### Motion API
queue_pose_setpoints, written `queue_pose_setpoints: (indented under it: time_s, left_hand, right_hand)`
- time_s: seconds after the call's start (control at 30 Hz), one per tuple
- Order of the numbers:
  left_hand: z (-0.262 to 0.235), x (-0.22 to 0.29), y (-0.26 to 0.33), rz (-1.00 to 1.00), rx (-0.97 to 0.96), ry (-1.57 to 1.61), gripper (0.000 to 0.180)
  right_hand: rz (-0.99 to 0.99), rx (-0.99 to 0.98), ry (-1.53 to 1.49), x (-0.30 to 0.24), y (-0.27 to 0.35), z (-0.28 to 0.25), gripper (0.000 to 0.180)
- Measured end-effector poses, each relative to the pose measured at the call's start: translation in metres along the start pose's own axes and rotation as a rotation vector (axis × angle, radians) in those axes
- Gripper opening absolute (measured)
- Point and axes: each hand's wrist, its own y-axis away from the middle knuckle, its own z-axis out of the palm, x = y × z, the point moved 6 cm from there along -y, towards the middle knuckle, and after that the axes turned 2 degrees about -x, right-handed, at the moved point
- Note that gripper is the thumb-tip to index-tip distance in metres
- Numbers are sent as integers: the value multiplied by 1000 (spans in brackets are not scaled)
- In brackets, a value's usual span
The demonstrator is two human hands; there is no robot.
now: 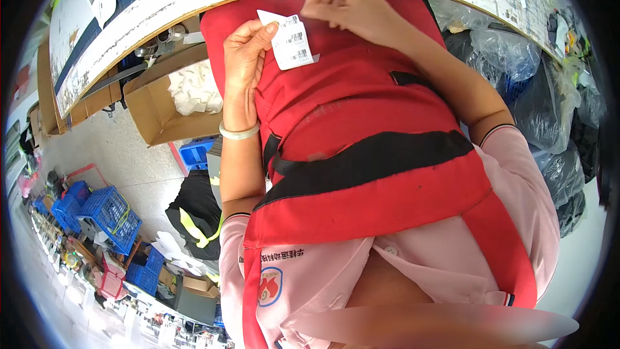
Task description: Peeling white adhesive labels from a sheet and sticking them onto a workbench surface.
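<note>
A cluttered workroom is seen from above, with a paper-covered work surface curving across the top of the view. Under its edge an open cardboard box is set, filled with crumpled white material. Blue plastic crates are stacked on the grey floor at the lower left, and a black garment with yellow stripes is heaped near them. Dark goods in clear plastic bags are piled at the right, below the surface.

A red apron with a black band is worn over a pink shirt, and both hands are raised in front of it, close to the edge of the surface. A white printed label (a small paper slip, hanging slightly tilted) is held against the upper part of the apron. Its left upper corner is pinched between the thumb and curled fingers of the left hand, on whose wrist a pale bangle is worn. The right hand is held just above and to the right of the label, its fingers bent inward and pressed close together at the label's upper edge; whether the paper is actually gripped by them cannot be told.
</note>
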Motion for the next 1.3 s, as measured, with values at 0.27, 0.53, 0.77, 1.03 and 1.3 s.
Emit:
queue_pose_setpoints:
  time_s: [0.27, 0.53, 0.77, 1.03, 1.3]
  left_hand:
    - [-3, 0, 0, 12, -20, -27, 11]
    - [-1, 0, -1, 20, 6, -42, 14]
    - [-5, -3, -5, -41, 16, 121, 16]
    - [-11, -4, -6, -23, 60, 91, 15]
    - [-11, -3, -6, -3, 68, 103, 14]
  right_hand:
    - [-269, 100, 337, -13, -5, 20, 14]
    - [-183, 67, 205, -7, -8, 22, 10]
    - [-575, 129, 588, -39, 11, 38, 10]
    - [13, 143, -82, 0, -44, -30, 15]
    - [128, 16, -210, 10, -68, -36, 16]
